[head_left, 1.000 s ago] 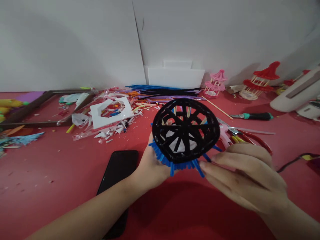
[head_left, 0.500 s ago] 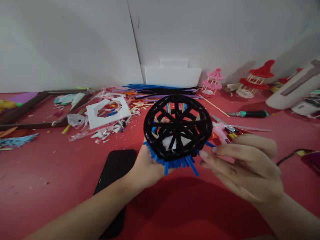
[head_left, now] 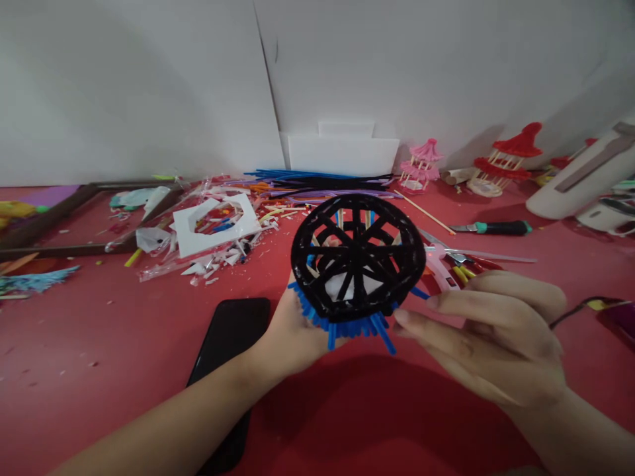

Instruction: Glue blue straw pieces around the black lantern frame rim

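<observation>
My left hand [head_left: 292, 330] is wrapped round the lower left side of a pipe-cleaner model [head_left: 353, 250] and holds it up above the table. Its top is a black fuzzy ring with spokes, tilted toward me. Wooden sticks show through the gaps, and a fringe of blue pipe cleaners [head_left: 354, 327] pokes out below the near rim. My right hand [head_left: 496, 337] is at the right edge of the model, fingers curled, with thumb and index fingertips at a blue pipe-cleaner end [head_left: 419, 291]. The underside of the model and most left fingers are hidden.
A black phone [head_left: 238, 330] lies by my left forearm. To the right are a green-and-black-handled knife [head_left: 503, 228], a pink glue gun [head_left: 441, 268] and a white bottle [head_left: 580, 175]. Pink [head_left: 421, 165] and red [head_left: 506, 162] pavilion models stand behind; scraps surround a white cut-out board [head_left: 186, 231].
The model has shifted slightly right and down in view, its top tilted a little differently. My right hand has moved slightly right with it. Both hands keep their places on it.
</observation>
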### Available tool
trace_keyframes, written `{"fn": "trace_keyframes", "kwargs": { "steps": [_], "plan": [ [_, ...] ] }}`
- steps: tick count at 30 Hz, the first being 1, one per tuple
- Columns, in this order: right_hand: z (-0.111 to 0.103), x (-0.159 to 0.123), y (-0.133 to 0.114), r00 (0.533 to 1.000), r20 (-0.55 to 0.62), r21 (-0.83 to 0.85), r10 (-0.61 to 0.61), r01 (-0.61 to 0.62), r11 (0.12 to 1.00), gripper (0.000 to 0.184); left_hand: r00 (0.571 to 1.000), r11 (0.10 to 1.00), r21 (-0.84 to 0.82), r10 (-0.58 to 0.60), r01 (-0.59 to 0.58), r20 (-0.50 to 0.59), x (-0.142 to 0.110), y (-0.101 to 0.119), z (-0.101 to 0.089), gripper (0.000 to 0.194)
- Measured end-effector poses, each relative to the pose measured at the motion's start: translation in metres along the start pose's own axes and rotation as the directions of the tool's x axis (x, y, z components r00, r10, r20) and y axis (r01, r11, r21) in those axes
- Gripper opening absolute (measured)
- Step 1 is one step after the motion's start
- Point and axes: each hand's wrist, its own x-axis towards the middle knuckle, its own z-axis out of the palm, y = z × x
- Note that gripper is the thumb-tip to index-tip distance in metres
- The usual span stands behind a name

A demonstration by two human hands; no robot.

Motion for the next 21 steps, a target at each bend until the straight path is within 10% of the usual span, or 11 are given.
{"fn": "trace_keyframes", "kwargs": {
  "steps": [21],
  "plan": [
    [-0.005,0.000,0.004,0.993,0.081,0.010,-0.081,0.080,0.997,0.020,0.978,0.998,-0.061,-0.004,-0.009,-0.210,-0.007,-0.029,0.002,0.050]
  ]
}}
